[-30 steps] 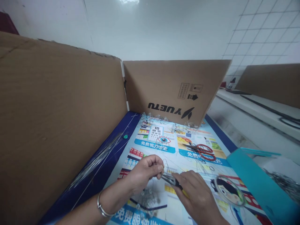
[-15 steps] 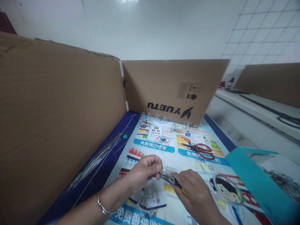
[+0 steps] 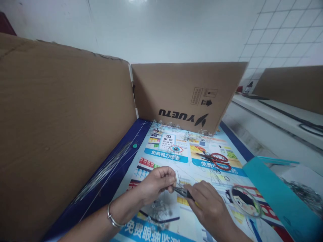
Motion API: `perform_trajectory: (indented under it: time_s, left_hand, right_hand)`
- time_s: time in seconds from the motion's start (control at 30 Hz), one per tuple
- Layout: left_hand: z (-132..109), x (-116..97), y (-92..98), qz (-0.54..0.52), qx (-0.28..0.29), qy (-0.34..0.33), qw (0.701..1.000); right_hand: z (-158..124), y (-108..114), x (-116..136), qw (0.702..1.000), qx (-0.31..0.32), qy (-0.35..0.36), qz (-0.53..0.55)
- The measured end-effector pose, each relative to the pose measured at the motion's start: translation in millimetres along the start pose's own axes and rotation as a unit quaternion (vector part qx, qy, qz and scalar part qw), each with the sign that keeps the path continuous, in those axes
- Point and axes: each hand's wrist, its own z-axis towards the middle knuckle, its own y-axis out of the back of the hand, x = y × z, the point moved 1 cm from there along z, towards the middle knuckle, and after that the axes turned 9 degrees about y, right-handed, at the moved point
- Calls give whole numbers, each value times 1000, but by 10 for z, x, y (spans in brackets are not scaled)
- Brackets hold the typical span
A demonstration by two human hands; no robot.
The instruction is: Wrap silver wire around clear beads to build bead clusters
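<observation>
Left hand [image 3: 163,180] pinches, forearm [image 3: 129,207] slanting inward; right hand [image 3: 209,203] (just beside it) grips palm-down.

Person's hands [image 3: 161,181] bare, forearms [image 3: 130,209] bare as far as they show, the left one ringed above the wrist by a slim, silvery bracelet [image 3: 110,217] with smooth rounded band and small raised fitting.

A brown cardboard panel [image 3: 68,114] stands along the left, meeting a second panel [image 3: 174,89] printed YUETU upside down; red-handled scissors [image 3: 219,158] lie on the eye-test poster [image 3: 151,154], a teal box [image 3: 270,191] sits at right, and a small bottle [image 3: 249,88] stands on a white ledge [image 3: 272,114] by the tiled wall [image 3: 285,32]
</observation>
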Motion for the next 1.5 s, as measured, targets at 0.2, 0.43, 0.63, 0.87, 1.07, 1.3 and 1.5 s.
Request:
perform_trajectory:
  time_s: [0.2,0.43,0.63,0.87,1.07,1.3,1.5]
  left_hand:
    - [0,11,14,3,1,8,1000]
    - [5,24,20,11,-6,17,1000]
    - [28,59,58,44,-5,6,999]
    - [16,19,49,134,-11,-19,991]
    - [-17,-22,2,221,-19,0,975]
    - [-47,-29,-32,333,-18,-11,943]
    - [-55,-50,-41,363,-22,-21,931]
  right_hand:
    - [11,14,-1,999,-4,24,-23]
    - [20,53,18,997,10,48,-54]
    - [0,77,22,997,41,38,-59]
    - [-11,110,29,994,105,-13,-21]
    - [2,150,33,960,257,-97,44]
    - [116,222,23,899,367,-194,141]
    - [132,226,-4,902,346,-194,168]
